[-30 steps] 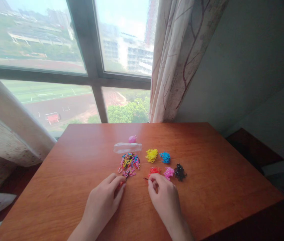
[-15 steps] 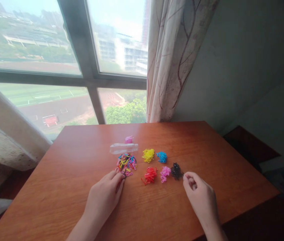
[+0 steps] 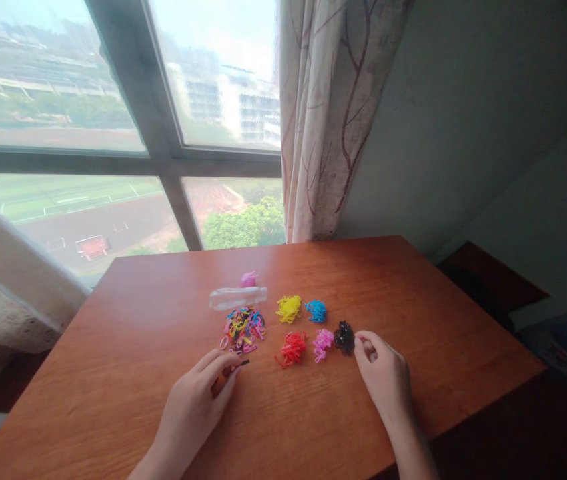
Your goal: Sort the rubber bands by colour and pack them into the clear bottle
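Drawn back from the mixed pile (image 3: 244, 327), the left hand (image 3: 196, 397) pinches a black band (image 3: 245, 363), while the right hand (image 3: 386, 377), whose hold I cannot tell, is at the black pile (image 3: 343, 338), right of 4 other single-colour piles (image 3: 292, 349).

Left hand (image 3: 194, 393) pinching a black band (image 3: 244, 363) — right hand (image 3: 384, 375) at black pile (image 3: 343, 338), mixed heap (image 3: 244, 327) (many colours), wooden table (image 3: 283, 413)

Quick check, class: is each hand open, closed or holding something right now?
Left hand: closed, pinching a small dark band.
Right hand: fingers closed beside the black pile; whether it holds anything cannot be told.
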`<state>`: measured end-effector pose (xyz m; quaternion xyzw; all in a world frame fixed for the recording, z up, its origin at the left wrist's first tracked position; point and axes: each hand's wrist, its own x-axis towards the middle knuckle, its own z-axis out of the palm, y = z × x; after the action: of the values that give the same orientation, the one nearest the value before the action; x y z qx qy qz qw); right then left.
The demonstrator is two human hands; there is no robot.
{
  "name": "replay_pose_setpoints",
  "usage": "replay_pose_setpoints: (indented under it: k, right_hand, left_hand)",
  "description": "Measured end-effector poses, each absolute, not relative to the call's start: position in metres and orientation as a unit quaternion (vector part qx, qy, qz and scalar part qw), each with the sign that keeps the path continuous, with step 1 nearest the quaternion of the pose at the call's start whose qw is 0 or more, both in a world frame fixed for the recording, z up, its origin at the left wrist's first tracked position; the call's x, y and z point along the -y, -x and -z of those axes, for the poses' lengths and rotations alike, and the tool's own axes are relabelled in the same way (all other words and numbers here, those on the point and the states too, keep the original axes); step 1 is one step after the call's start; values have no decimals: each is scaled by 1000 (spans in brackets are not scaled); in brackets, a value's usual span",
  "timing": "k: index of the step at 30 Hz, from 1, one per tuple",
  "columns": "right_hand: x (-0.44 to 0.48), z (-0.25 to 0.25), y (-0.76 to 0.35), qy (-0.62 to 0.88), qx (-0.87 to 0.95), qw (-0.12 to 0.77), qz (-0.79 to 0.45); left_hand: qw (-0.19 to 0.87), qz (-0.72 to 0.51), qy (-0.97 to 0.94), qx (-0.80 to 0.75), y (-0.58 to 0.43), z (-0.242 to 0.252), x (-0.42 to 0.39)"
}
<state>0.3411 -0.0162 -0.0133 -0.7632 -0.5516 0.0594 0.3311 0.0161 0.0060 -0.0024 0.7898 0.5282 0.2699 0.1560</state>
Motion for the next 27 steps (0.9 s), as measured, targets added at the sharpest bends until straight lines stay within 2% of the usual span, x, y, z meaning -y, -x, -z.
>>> replay_pose_setpoints:
  k: [5,13,21,27]
  right_hand:
    - [25,12,-327,748,551,361,-78]
    - [50,15,-257,651,638,378,-163]
    - [56,17,-234,621,679,349,-175]
    - [56,18,-236,626,685,328,-176]
  left_hand:
    - [172,-303,-790,-505,-23,-1,-9]
    - [191,-260,-829,-458,-72,-22,-25]
    - [198,-176,-878,-399,-152,-47,-58]
    - [183,-134,-906,-358,-197,-43,-73]
